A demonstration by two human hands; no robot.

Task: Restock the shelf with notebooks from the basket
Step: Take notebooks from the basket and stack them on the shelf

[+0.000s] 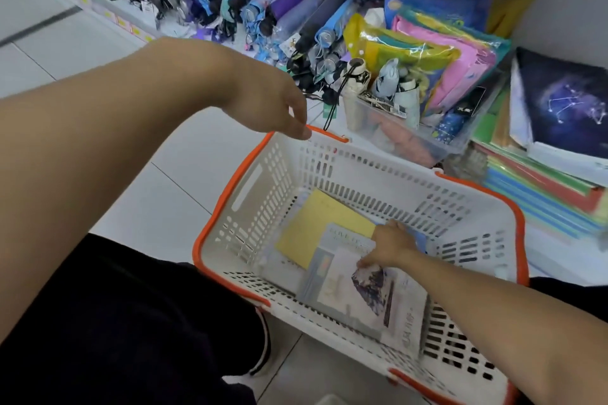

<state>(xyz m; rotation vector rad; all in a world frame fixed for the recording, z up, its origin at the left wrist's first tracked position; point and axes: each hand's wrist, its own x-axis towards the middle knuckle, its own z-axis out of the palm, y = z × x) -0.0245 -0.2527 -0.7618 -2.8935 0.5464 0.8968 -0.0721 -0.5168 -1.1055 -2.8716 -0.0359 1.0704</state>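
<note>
A white slotted basket [273,194] with an orange rim stands on the floor in front of me. Inside lie a yellow notebook [316,223], a grey-blue one and a pale notebook [358,293] with a dark purple picture on its cover. My right hand [388,245] reaches down into the basket and its fingers pinch the top edge of the pale notebook. My left hand [276,105] hovers over the basket's far left corner, fingers loosely curled down near the orange rim, holding nothing.
The low shelf [552,260] beyond the basket carries a dark constellation-print notebook [566,108] on a stack of coloured notebooks [539,194]. Coloured plastic pouches [437,52], a clear tub [394,131] and rows of folded umbrellas [263,0] fill the shelf leftwards. My dark-trousered knees flank the basket.
</note>
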